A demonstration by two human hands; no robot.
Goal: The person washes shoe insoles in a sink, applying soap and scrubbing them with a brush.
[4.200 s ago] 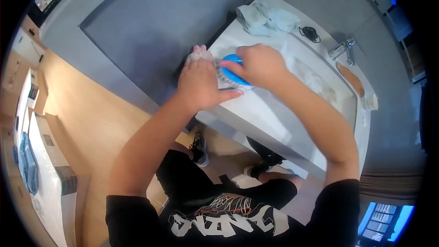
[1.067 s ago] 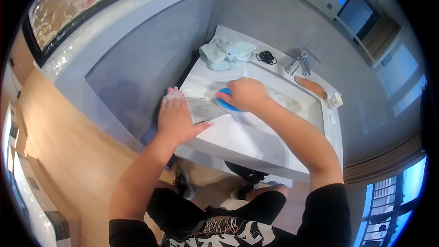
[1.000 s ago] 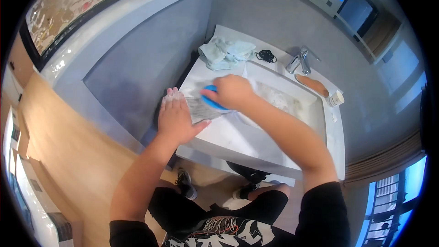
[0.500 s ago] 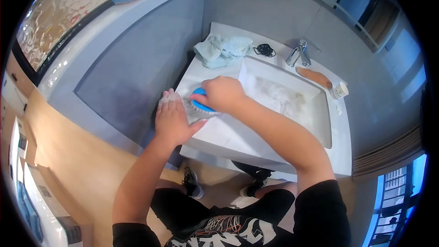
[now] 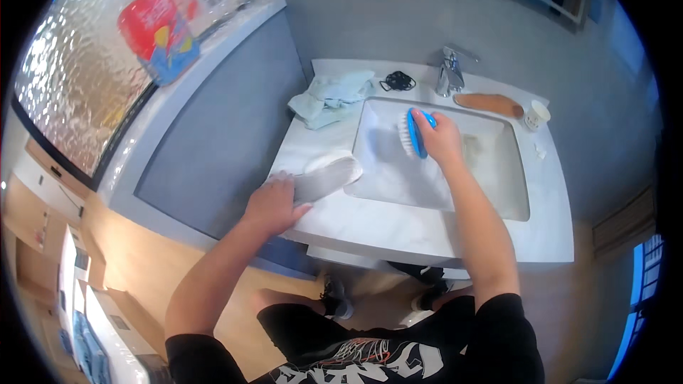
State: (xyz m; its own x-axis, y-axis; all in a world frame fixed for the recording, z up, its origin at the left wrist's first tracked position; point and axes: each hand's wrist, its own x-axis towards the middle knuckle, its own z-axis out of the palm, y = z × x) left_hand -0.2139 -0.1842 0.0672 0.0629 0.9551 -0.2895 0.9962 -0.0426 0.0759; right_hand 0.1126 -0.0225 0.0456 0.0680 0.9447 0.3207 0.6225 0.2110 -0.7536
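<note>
A grey insole (image 5: 324,179) lies on the white countertop left of the sink, with white suds around its far end. My left hand (image 5: 272,203) holds its near end at the counter's left edge, fingers over it and thumb stretched along the side. Over the sink basin (image 5: 498,192), my right hand (image 5: 442,136) is closed around a blue scrub brush (image 5: 420,134), whose white bristles face left. Cloudy residue shows in the basin. A brown insole (image 5: 489,104) rests on the back ledge beside the chrome faucet (image 5: 449,75).
A pale green cloth (image 5: 331,99) is heaped at the counter's back left, next to a black tangled bundle (image 5: 398,81). The paper cup (image 5: 537,115) stands at the back right, near a small white scrap (image 5: 540,151). A red-and-blue bottle (image 5: 160,32) stands on the left ledge.
The brush in my right hand has lifted off the grey insole and moved right, over the basin. My left hand stays at the insole, now more of it uncovered. The view has shifted.
</note>
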